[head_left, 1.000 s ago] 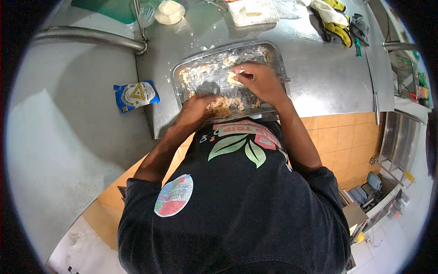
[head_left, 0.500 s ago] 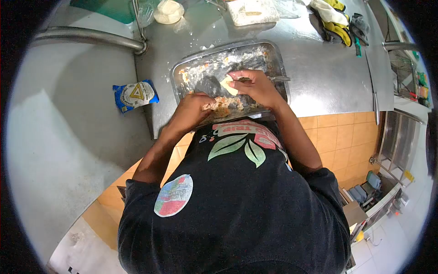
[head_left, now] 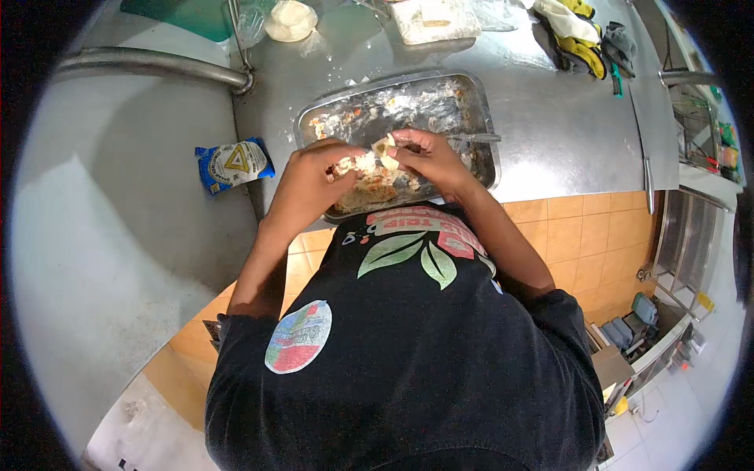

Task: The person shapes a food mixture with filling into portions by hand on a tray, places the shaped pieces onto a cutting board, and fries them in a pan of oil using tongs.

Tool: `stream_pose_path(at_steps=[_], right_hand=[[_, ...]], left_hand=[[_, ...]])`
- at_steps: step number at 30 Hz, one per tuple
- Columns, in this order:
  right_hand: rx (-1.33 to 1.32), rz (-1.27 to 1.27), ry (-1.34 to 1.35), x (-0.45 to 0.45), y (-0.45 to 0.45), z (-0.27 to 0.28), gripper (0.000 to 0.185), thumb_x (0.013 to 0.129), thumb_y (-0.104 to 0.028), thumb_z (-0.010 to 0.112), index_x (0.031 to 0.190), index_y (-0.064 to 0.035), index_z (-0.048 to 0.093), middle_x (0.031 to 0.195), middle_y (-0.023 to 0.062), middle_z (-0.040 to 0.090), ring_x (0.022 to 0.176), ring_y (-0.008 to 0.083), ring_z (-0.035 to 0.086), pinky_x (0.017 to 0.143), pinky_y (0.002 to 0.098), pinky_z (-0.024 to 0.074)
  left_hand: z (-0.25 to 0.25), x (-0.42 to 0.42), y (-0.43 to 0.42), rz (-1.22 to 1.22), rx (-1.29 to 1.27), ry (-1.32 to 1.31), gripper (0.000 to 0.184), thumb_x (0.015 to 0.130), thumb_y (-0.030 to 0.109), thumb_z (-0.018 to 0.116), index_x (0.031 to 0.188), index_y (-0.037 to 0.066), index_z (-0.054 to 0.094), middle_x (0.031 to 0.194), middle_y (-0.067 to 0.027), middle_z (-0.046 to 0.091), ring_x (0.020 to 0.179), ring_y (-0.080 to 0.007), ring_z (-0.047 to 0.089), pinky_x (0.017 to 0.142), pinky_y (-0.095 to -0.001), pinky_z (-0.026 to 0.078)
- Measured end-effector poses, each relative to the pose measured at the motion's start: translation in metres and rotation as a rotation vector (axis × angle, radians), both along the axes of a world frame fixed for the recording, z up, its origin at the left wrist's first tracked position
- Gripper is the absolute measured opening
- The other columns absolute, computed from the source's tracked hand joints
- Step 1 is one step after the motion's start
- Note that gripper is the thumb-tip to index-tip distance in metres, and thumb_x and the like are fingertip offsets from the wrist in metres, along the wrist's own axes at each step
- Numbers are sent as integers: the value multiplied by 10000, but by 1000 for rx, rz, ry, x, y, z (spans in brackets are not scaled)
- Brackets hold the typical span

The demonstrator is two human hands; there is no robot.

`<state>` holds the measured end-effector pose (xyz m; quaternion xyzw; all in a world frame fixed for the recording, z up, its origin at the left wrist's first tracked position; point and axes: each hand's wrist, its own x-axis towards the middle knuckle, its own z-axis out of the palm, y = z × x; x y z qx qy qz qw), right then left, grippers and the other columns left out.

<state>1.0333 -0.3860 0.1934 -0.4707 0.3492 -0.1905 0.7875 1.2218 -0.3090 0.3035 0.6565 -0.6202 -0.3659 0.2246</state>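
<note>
A metal tray (head_left: 488, 118) smeared with crumbly white and orange filling lies near the table's front edge. Above its left part, my left hand (head_left: 318, 177) pinches a clump of filling (head_left: 360, 163) between thumb and fingers. My right hand (head_left: 430, 159) holds a small pale dough wrapper (head_left: 385, 149), curled up at its edges, just right of that clump. The clump and the wrapper meet or nearly meet. Behind my right hand, a metal utensil handle (head_left: 475, 137) rests across the tray's right rim.
A blue and white packet (head_left: 236, 163) lies left on the grey surface. Behind the tray are a dough ball (head_left: 291, 20) and a floury container (head_left: 436, 22). Yellow and black gloves (head_left: 583, 55) lie at the back right. A metal rail (head_left: 149, 63) runs at the upper left.
My left hand has risen from the filling with a clump and come toward the wrapper. My right hand has moved slightly left and turned the wrapper.
</note>
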Motion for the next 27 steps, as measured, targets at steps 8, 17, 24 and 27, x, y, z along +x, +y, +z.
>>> stream_pose_path(at_steps=[8, 17, 24, 27], right_hand=[[561, -179, -114, 2, 6, 6, 256, 876, -177, 591, 1074, -20, 552, 985, 43, 575, 846, 115, 562, 779, 246, 530], [562, -123, -177, 0, 9, 9, 272, 870, -112, 573, 1106, 14, 522, 1060, 75, 576, 914, 154, 597, 812, 267, 536], [494, -99, -207, -2, 15, -2, 308, 836, -76, 604, 1125, -20, 516, 1084, 73, 580, 928, 171, 605, 823, 276, 533], [508, -122, -202, -2, 14, 1, 321, 837, -86, 609, 1138, -42, 506, 1093, 68, 573, 937, 180, 603, 818, 281, 533]], left_hand=[[-27, -17, -5, -67, -339, -123, 334, 726, 47, 676, 1055, 46, 620, 1012, -115, 620, 883, -284, 617, 777, -339, 491], [-31, -22, -6, -65, -327, -83, 470, 690, 28, 700, 1143, 77, 587, 1041, -135, 626, 950, -296, 600, 822, -350, 481], [-30, -23, -3, 21, -367, 14, 530, 647, 8, 726, 1152, 83, 582, 1155, -124, 576, 1048, -261, 564, 849, -353, 481], [-23, -32, -1, 169, -316, 164, 537, 631, 2, 732, 1141, 77, 583, 1180, -113, 552, 1085, -257, 544, 865, -354, 478]])
